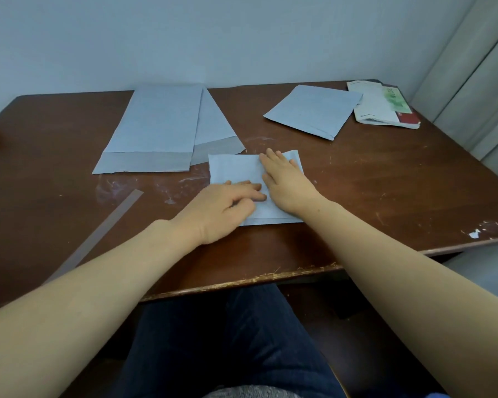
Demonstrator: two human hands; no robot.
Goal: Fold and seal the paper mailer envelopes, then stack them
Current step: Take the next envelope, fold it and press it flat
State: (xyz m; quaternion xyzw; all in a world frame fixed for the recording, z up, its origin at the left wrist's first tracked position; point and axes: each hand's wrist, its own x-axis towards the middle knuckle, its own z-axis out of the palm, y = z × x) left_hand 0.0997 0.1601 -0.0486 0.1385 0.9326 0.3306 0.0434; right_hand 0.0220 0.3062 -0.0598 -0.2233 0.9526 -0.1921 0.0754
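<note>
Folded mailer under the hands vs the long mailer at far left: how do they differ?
The folded mailer is short and doubled over; the long mailer lies full length with its flap open. The folded one sits near the table edge, pressed by the left hand and right hand; the long one lies farther back, untouched. Both are pale blue-grey paper.
</note>
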